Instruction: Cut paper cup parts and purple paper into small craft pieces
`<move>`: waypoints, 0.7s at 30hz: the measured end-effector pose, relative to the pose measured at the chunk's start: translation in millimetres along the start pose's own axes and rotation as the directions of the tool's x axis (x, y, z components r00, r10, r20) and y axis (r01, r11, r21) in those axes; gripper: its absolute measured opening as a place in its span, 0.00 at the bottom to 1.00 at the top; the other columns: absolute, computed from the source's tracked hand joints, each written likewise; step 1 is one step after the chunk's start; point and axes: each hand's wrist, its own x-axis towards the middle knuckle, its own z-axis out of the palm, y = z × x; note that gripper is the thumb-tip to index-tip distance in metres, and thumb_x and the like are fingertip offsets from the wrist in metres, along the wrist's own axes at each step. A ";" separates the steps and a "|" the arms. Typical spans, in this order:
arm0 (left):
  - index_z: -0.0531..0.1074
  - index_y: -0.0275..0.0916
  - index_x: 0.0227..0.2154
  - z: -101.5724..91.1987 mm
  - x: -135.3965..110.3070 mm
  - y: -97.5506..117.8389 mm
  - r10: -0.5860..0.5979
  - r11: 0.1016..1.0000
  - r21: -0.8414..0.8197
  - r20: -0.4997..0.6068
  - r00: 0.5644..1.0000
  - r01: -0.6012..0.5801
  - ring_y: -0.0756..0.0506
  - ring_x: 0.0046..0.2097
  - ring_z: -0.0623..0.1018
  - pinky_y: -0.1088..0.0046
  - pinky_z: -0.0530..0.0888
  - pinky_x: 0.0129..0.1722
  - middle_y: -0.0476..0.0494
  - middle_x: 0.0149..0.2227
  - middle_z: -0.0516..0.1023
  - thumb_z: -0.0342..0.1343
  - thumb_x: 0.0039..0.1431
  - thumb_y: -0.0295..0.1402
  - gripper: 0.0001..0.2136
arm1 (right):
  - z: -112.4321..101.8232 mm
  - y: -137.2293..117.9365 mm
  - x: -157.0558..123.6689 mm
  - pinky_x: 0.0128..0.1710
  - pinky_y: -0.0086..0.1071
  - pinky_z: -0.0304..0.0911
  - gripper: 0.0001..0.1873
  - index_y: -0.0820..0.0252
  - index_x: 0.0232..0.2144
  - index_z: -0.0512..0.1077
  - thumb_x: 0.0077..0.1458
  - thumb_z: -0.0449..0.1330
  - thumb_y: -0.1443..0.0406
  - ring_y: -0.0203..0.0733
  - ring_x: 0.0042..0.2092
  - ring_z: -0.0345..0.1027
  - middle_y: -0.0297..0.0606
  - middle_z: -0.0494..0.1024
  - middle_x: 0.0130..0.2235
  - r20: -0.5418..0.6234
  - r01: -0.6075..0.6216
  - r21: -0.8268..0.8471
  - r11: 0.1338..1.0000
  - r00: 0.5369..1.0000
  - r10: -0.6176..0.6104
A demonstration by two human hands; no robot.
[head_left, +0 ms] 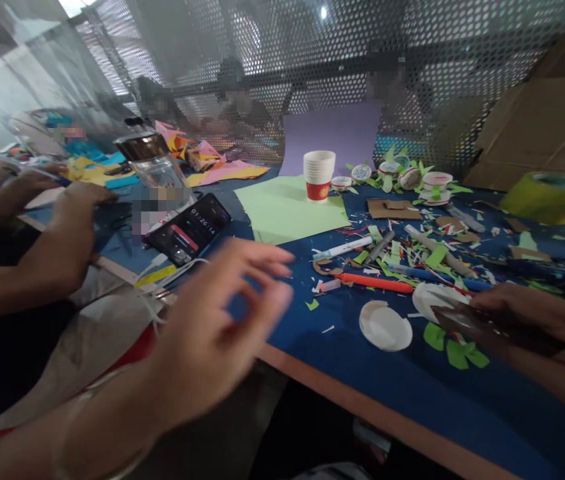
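Note:
My left hand (235,307) hovers over the table's front edge, blurred by motion, with fingers curved and apart and nothing in them. At the right, my right hand (542,327) is closed around what look like scissors (455,320); their dark blades point left, and the handles are mostly hidden. A white paper disc (435,299) lies by the blade tips. Below it are green paper leaf pieces (457,352). Between my hands rests a shallow white cup bottom (386,327). Behind it lie an orange-red pen (375,283) and a white marker (343,249).
Stacked paper cups (319,175) stand on green paper (287,213). A phone (189,230) with cables leans near a clear bottle (157,167). Paper scraps litter the right side, near yellow tape (552,200) and cardboard (537,127). Another person's arms (57,233) reach in at left.

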 end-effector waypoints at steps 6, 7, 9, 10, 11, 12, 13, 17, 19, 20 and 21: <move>0.66 0.41 0.53 101.7 34.3 47.4 -0.017 0.682 -0.577 0.601 0.799 0.449 0.41 0.50 0.76 0.66 0.76 0.44 0.37 0.54 0.74 0.66 0.56 0.38 0.24 | -13.5 -24.1 6.9 0.22 0.27 0.60 0.19 0.50 0.33 0.75 0.58 0.58 0.44 0.35 0.23 0.67 0.30 0.74 0.25 0.043 -0.013 0.074 0.997 0.999 0.010; 0.66 0.42 0.50 114.5 41.6 51.9 0.003 0.637 -0.596 0.636 0.772 0.488 0.42 0.47 0.77 0.65 0.76 0.44 0.39 0.51 0.75 0.66 0.55 0.35 0.22 | -15.9 -24.6 8.9 0.21 0.26 0.60 0.20 0.51 0.32 0.75 0.58 0.58 0.44 0.35 0.24 0.68 0.31 0.75 0.26 0.046 0.026 0.096 0.995 0.998 -0.031; 0.67 0.42 0.45 134.3 53.2 58.7 0.002 0.572 -0.611 0.669 0.743 0.548 0.44 0.42 0.78 0.64 0.75 0.42 0.42 0.44 0.77 0.66 0.55 0.31 0.18 | -20.0 -22.0 12.3 0.23 0.26 0.61 0.20 0.54 0.33 0.74 0.59 0.56 0.46 0.36 0.26 0.70 0.32 0.76 0.29 0.021 0.035 0.108 0.994 0.999 -0.037; 0.67 0.41 0.43 141.3 57.3 60.7 0.002 0.544 -0.621 0.673 0.739 0.564 0.45 0.39 0.77 0.64 0.74 0.41 0.44 0.40 0.76 0.66 0.54 0.29 0.16 | -21.8 -19.7 13.5 0.23 0.26 0.61 0.19 0.54 0.34 0.74 0.60 0.56 0.47 0.36 0.27 0.69 0.32 0.77 0.29 0.027 0.030 0.105 0.994 0.999 -0.032; 0.67 0.41 0.42 146.4 60.5 61.9 0.000 0.509 -0.634 0.676 0.737 0.582 0.47 0.37 0.77 0.65 0.74 0.40 0.46 0.38 0.76 0.66 0.53 0.27 0.16 | -23.2 -17.4 14.3 0.24 0.26 0.60 0.19 0.55 0.34 0.74 0.61 0.56 0.47 0.35 0.27 0.69 0.32 0.76 0.29 0.025 0.018 0.105 0.994 0.999 -0.021; 0.68 0.40 0.41 149.9 62.9 62.1 0.003 0.469 -0.648 0.681 0.732 0.600 0.48 0.35 0.76 0.66 0.74 0.39 0.47 0.35 0.75 0.67 0.51 0.26 0.17 | -24.3 -15.7 14.9 0.24 0.25 0.59 0.19 0.55 0.34 0.73 0.61 0.56 0.47 0.34 0.26 0.67 0.32 0.76 0.29 0.027 0.010 0.111 0.994 1.000 -0.013; 0.68 0.39 0.40 152.0 64.8 61.5 0.015 0.428 -0.659 0.690 0.723 0.619 0.48 0.34 0.75 0.66 0.73 0.38 0.48 0.33 0.74 0.68 0.49 0.25 0.18 | -25.2 -14.8 15.4 0.24 0.25 0.58 0.20 0.56 0.34 0.73 0.61 0.57 0.47 0.34 0.26 0.66 0.32 0.75 0.28 0.018 0.004 0.129 0.992 1.000 -0.006; 0.70 0.35 0.31 152.8 68.7 56.5 0.094 0.323 -0.682 0.713 0.695 0.656 0.50 0.31 0.74 0.70 0.72 0.35 0.50 0.28 0.72 0.71 0.44 0.26 0.15 | -25.9 -18.7 17.8 0.26 0.25 0.58 0.21 0.57 0.30 0.73 0.61 0.58 0.46 0.33 0.27 0.65 0.31 0.72 0.26 -0.005 -0.011 0.259 0.966 1.000 0.013; 0.70 0.34 0.28 150.6 70.3 55.2 0.108 0.315 -0.689 0.709 0.697 0.652 0.51 0.30 0.73 0.72 0.71 0.34 0.50 0.26 0.72 0.71 0.46 0.28 0.13 | -25.6 -21.1 19.1 0.27 0.25 0.58 0.22 0.58 0.30 0.73 0.61 0.57 0.46 0.34 0.28 0.64 0.32 0.72 0.26 0.017 -0.031 0.287 0.957 0.999 0.027; 0.70 0.34 0.28 149.0 71.2 55.1 0.104 0.317 -0.689 0.708 0.698 0.651 0.51 0.30 0.73 0.72 0.71 0.33 0.50 0.26 0.72 0.70 0.48 0.29 0.12 | -25.5 -21.3 19.6 0.27 0.25 0.58 0.22 0.58 0.31 0.73 0.61 0.57 0.46 0.34 0.28 0.64 0.32 0.73 0.27 0.028 -0.048 0.292 0.955 0.999 0.042; 0.70 0.34 0.28 147.2 72.2 55.2 0.099 0.322 -0.688 0.707 0.700 0.650 0.51 0.30 0.74 0.73 0.71 0.32 0.50 0.26 0.72 0.69 0.49 0.29 0.11 | -25.5 -20.9 19.9 0.27 0.25 0.58 0.22 0.58 0.31 0.72 0.61 0.57 0.46 0.34 0.29 0.64 0.32 0.73 0.28 0.028 -0.066 0.296 0.953 0.998 0.061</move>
